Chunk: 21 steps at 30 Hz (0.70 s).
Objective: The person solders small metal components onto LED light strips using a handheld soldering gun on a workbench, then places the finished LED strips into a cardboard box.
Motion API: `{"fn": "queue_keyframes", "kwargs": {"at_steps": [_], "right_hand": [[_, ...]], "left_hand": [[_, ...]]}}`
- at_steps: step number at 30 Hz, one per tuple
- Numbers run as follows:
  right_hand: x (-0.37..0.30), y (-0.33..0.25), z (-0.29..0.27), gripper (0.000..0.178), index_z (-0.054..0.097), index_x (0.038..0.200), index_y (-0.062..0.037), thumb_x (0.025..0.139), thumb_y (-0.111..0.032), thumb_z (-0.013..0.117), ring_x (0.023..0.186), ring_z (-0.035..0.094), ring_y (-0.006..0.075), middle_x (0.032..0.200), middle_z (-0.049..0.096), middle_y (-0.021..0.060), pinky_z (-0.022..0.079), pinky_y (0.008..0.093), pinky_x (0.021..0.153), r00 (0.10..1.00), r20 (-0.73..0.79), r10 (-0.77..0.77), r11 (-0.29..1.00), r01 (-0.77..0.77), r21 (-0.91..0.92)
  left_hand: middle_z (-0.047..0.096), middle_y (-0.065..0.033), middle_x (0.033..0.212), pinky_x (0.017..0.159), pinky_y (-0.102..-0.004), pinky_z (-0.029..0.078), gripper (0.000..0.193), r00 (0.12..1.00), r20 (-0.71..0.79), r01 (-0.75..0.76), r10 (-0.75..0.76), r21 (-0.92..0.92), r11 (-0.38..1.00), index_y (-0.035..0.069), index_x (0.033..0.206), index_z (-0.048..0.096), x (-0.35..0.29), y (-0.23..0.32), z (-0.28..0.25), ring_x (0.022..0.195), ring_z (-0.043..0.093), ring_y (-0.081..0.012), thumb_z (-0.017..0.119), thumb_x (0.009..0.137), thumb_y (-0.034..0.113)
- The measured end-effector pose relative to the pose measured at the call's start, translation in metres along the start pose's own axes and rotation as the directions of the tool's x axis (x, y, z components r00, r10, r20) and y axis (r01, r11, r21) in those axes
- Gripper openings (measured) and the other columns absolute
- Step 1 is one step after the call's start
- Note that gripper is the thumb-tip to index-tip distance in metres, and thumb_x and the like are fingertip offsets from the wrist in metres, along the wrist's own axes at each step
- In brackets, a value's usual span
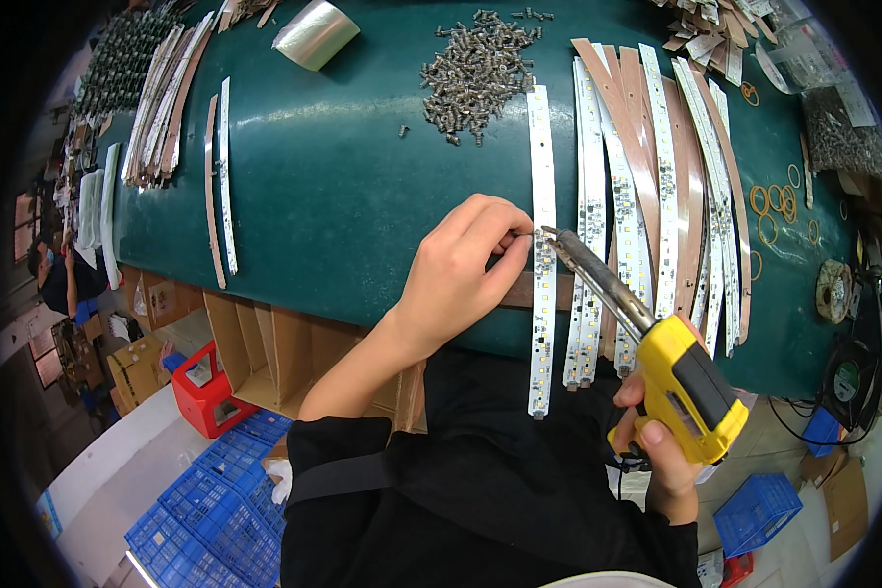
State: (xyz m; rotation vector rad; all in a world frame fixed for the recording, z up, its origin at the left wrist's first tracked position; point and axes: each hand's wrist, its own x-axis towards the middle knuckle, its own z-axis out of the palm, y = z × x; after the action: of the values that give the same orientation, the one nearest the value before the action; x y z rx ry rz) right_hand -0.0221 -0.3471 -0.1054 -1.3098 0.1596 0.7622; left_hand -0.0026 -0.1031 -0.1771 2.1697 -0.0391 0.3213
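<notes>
In my right hand [657,431] is a yellow and black soldering gun [691,387], its dark tip on or just above a white LED strip board [541,323]. That board lies lengthwise in front of me, its near end jutting past the table edge. My left hand [465,260] is closed in a pinch beside the board, fingertips close to the soldering tip. Whatever sits between those fingers is too small to make out. Right of the board lie several more LED strip boards [664,176], some turned copper-brown side up. A heap of small metal parts [475,73] lies beyond the board's far end.
On the green table [343,196], two strips [225,176] and a bundle of strips [171,108] lie left, with a tape roll [316,35] at the back. Rubber bands [774,201] and a bag of small parts [845,132] are right. Blue crates [211,505] stand below.
</notes>
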Motion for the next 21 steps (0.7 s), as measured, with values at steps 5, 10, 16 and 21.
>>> {"fn": "queue_keyframes", "kwargs": {"at_steps": [5,10,16,21], "right_hand": [[-0.002,-0.001,0.001,0.091,0.017,0.142,-0.0037,0.071,-0.021,0.072,0.077,0.056,0.0162,0.088,0.056,0.0114,0.052,0.0246,0.053,0.993,-0.092,-0.069,0.992,0.078,0.099],[-0.002,-0.002,0.005,0.058,0.044,0.116,0.0103,0.071,-0.021,0.064,0.074,0.053,0.0195,0.084,0.052,0.0170,0.049,0.0228,0.043,0.967,-0.137,-0.216,0.974,0.223,0.038],[-0.002,-0.003,0.005,0.056,0.044,0.110,0.0120,0.070,-0.023,0.063,0.072,0.052,0.0186,0.083,0.049,0.0168,0.048,0.0221,0.042,0.958,-0.184,-0.220,0.972,0.230,0.040],[-0.002,-0.005,0.000,0.055,0.043,0.106,0.0134,0.069,-0.024,0.058,0.069,0.050,0.0181,0.082,0.048,0.0165,0.046,0.0209,0.040,0.926,-0.242,-0.291,0.954,0.300,-0.001]], "left_hand": [[0.060,-0.0080,0.081,0.058,-0.0233,0.048,0.015,1.000,-0.006,0.006,-0.006,-0.008,1.000,-0.001,0.085,0.060,-0.001,0.001,0.000,0.064,0.057,-0.0130,0.064,0.072,-0.007],[0.060,-0.0082,0.082,0.059,-0.0235,0.048,0.015,1.000,-0.011,0.004,-0.004,-0.014,1.000,-0.001,0.085,0.060,0.001,0.005,-0.002,0.064,0.057,-0.0132,0.064,0.072,-0.007],[0.058,-0.0087,0.087,0.062,-0.0266,0.051,0.017,1.000,0.022,0.003,-0.003,0.002,1.000,-0.001,0.091,0.058,0.001,0.005,-0.007,0.067,0.060,-0.0170,0.061,0.075,-0.005],[0.063,-0.0059,0.075,0.058,-0.0237,0.049,0.010,0.983,-0.019,0.180,-0.181,-0.030,0.983,0.002,0.087,0.063,-0.024,0.033,-0.026,0.061,0.061,-0.0130,0.064,0.077,0.000]]}}
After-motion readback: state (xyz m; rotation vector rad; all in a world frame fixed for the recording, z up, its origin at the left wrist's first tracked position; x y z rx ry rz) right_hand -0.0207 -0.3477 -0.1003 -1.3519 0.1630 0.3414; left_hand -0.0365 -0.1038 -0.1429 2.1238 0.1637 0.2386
